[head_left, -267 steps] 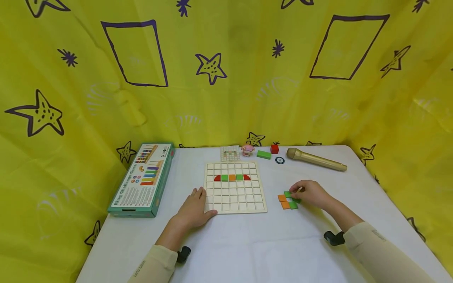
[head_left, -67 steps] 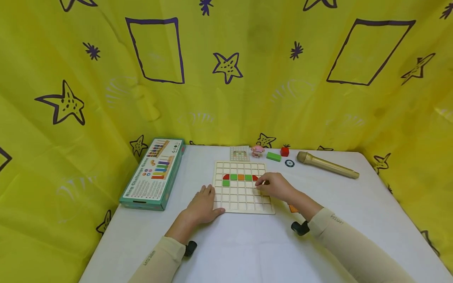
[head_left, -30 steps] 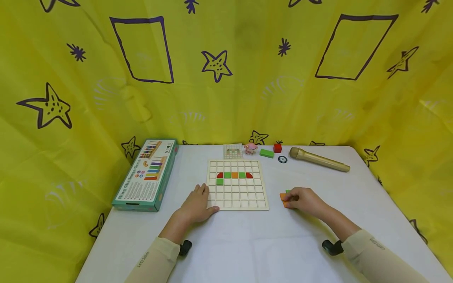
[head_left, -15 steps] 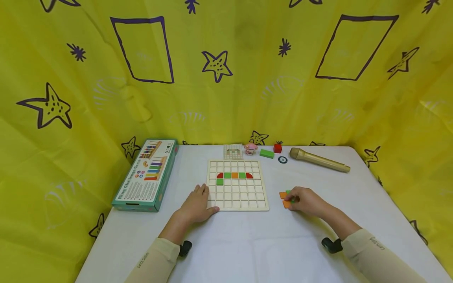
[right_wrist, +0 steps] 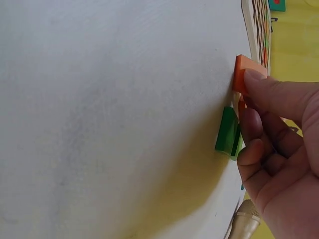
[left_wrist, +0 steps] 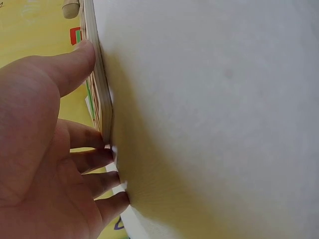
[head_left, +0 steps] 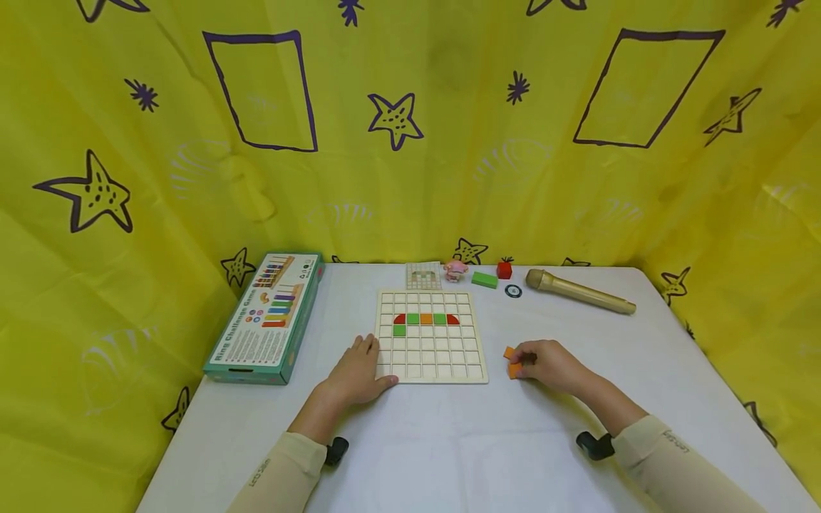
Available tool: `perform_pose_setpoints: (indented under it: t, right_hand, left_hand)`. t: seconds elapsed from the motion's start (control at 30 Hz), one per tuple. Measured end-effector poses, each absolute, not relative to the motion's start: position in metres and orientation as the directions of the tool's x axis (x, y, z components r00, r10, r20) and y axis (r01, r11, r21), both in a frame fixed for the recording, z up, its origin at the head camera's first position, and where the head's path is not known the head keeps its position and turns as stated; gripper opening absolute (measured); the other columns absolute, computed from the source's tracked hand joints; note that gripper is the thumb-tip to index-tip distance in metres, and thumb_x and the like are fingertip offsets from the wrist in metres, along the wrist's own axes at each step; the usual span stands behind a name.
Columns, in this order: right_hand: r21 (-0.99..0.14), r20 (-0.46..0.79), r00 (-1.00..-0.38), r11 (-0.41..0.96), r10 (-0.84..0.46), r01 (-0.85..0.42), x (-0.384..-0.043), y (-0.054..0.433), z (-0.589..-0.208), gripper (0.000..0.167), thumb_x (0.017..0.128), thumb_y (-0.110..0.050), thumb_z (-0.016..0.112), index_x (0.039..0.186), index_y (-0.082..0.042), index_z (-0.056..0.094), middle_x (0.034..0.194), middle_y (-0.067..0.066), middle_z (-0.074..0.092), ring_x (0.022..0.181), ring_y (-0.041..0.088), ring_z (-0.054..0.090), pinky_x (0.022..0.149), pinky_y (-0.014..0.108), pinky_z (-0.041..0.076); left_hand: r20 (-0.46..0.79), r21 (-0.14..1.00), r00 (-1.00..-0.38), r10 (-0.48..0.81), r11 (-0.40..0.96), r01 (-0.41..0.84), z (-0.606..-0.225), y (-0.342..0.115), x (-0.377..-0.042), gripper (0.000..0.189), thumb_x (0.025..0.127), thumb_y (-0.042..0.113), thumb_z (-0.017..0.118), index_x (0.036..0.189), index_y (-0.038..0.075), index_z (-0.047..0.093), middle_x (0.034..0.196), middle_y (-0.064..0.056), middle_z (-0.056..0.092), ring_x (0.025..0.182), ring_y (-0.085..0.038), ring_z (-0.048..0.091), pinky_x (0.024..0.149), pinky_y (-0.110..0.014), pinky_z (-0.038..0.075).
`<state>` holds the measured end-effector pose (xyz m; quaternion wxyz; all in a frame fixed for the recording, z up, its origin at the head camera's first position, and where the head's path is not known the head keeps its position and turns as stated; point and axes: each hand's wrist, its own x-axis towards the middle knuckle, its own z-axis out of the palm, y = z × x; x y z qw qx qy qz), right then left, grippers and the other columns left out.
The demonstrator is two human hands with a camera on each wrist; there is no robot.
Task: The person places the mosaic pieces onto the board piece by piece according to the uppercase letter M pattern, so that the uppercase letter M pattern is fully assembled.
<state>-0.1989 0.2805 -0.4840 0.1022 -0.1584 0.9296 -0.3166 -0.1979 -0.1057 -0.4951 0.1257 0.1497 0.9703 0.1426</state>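
At the lower left corner of the pale grid board (head_left: 431, 358), my left hand (head_left: 355, 375) rests with fingers along the left side and thumb at the front edge. The left wrist view shows this left hand (left_wrist: 45, 134) with fairly straight fingers touching the board edge (left_wrist: 103, 107). My right hand (head_left: 549, 365) is right of the board and pinches an orange tile (head_left: 515, 370); its thumb lies on that orange tile (right_wrist: 241, 74) in the right wrist view. Another orange tile (head_left: 509, 353) lies just behind. Green tiles (right_wrist: 227, 130) sit by the curled fingers, hidden in the head view.
On the board are red end pieces (head_left: 452, 320), green tiles (head_left: 400, 330) and one orange tile (head_left: 426, 319). Behind stand a pattern card (head_left: 423, 276), pink figurine (head_left: 455, 270), green block (head_left: 484, 280), red cube (head_left: 504, 270), round disc (head_left: 513, 291) and gold microphone (head_left: 580, 291). A game box (head_left: 263, 320) lies left.
A green tile has been added below the left red piece since the oldest frame. The right hand went to the board and back to the loose tiles, now shifting slightly left. The left hand stays.
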Motion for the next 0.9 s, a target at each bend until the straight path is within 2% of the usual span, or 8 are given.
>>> perform_pose_setpoints:
  t: [0.13, 0.33, 0.6, 0.9]
  right_hand:
    - [-0.645, -0.107, -0.916, 0.728, -0.387, -0.232, -0.201, 0.276, -0.483, 0.009, 0.086, -0.01, 0.079, 0.094, -0.013, 0.075, 0.099, -0.001, 0.071, 0.091, 0.018, 0.059, 0.082, 0.035, 0.05]
    - [-0.672, -0.132, -0.907, 0.708, -0.401, -0.215, -0.213, 0.264, -0.482, 0.008, 0.089, -0.011, 0.076, 0.097, -0.012, 0.075, 0.091, -0.004, 0.069, 0.084, 0.017, 0.057, 0.075, 0.03, 0.05]
    - [-0.683, -0.135, -0.905, 0.7, -0.403, -0.209, -0.231, 0.242, -0.475, 0.01, 0.091, -0.011, 0.075, 0.101, -0.011, 0.075, 0.094, -0.003, 0.069, 0.088, 0.018, 0.058, 0.083, 0.037, 0.051]
    - [-0.68, -0.156, -0.904, 0.707, -0.399, -0.195, -0.25, 0.22, -0.464, 0.011, 0.092, -0.013, 0.075, 0.103, -0.012, 0.075, 0.094, -0.002, 0.069, 0.086, 0.019, 0.057, 0.078, 0.033, 0.049]
  left_hand:
    - [-0.199, 0.314, -0.923, 0.331, 0.913, 0.26, -0.493, -0.106, -0.197, 0.092, 0.095, 0.051, 0.064, 0.153, -0.011, 0.028, 0.161, -0.026, 0.026, 0.149, -0.043, 0.019, 0.119, -0.052, 0.023]
    - [-0.189, 0.317, -0.922, 0.339, 0.909, 0.269, -0.491, -0.107, -0.195, 0.091, 0.096, 0.05, 0.064, 0.152, -0.012, 0.029, 0.16, -0.027, 0.027, 0.149, -0.044, 0.02, 0.119, -0.052, 0.024]
    - [-0.194, 0.328, -0.922, 0.335, 0.908, 0.26, -0.493, -0.107, -0.196, 0.091, 0.095, 0.05, 0.064, 0.152, -0.012, 0.029, 0.16, -0.026, 0.026, 0.149, -0.043, 0.02, 0.119, -0.052, 0.024]
    - [-0.2, 0.313, -0.926, 0.32, 0.917, 0.249, -0.495, -0.106, -0.198, 0.093, 0.095, 0.053, 0.064, 0.153, -0.01, 0.028, 0.161, -0.025, 0.026, 0.15, -0.042, 0.019, 0.12, -0.051, 0.024]
